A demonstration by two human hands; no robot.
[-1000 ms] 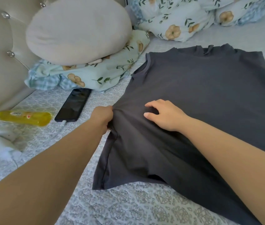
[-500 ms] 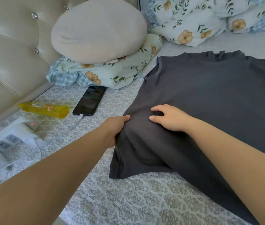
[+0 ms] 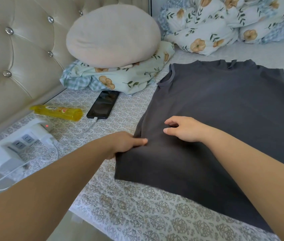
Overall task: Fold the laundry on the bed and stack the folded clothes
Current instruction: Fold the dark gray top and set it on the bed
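Soft, even daylight fills the scene, brightest at the far right, where the white sheet (image 3: 277, 54) washes out almost to blank. Small glints sit on the shiny studs of the headboard (image 3: 9, 30) at the left. Shadows are faint: a soft dark patch lies on the grey shirt (image 3: 224, 105) under the near arms. The wide lens bends the edges, and the nearest forearms look slightly soft.
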